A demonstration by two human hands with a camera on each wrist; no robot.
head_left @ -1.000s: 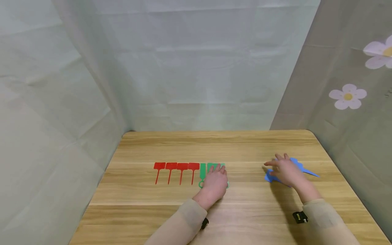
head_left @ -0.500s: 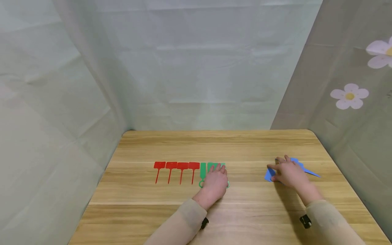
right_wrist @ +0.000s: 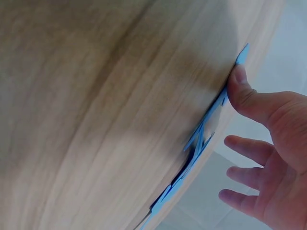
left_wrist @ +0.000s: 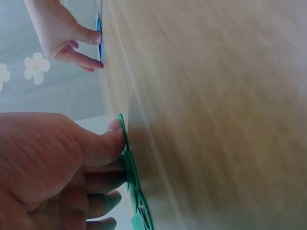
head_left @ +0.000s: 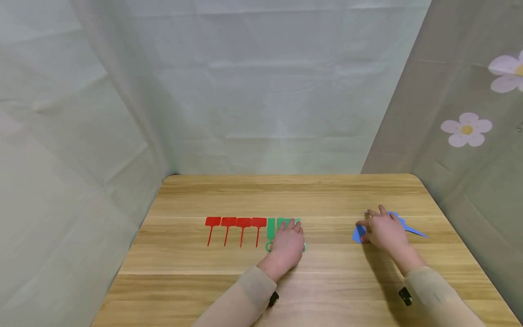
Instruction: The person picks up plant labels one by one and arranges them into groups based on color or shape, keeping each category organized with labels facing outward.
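My left hand (head_left: pixel 288 245) rests on several flat green tags (head_left: pixel 271 228), covering part of them. Rings show at the tags' near ends. In the left wrist view, its thumb touches a green tag (left_wrist: pixel 131 167) and the other fingers are stretched out. At the right, thumb and forefinger of my right hand (head_left: pixel 386 231) pinch the edges of a blue plant label (head_left: pixel 357 234) lying low at the tabletop. More blue labels (head_left: pixel 413 230) lie partly under that hand. The right wrist view shows the thumb on the blue label (right_wrist: pixel 242 54), other fingers spread away from it.
A row of several red T-shaped plant labels (head_left: pixel 228 221) lies left of the green tags, stems toward me. The wooden tabletop (head_left: pixel 171 290) is bounded by pale cloth walls (head_left: pixel 265 91) at the back and sides.
My right hand has come down onto the blue label, and its spread thumb and forefinger have closed in on the label's edges. The left hand stays on the green tags.
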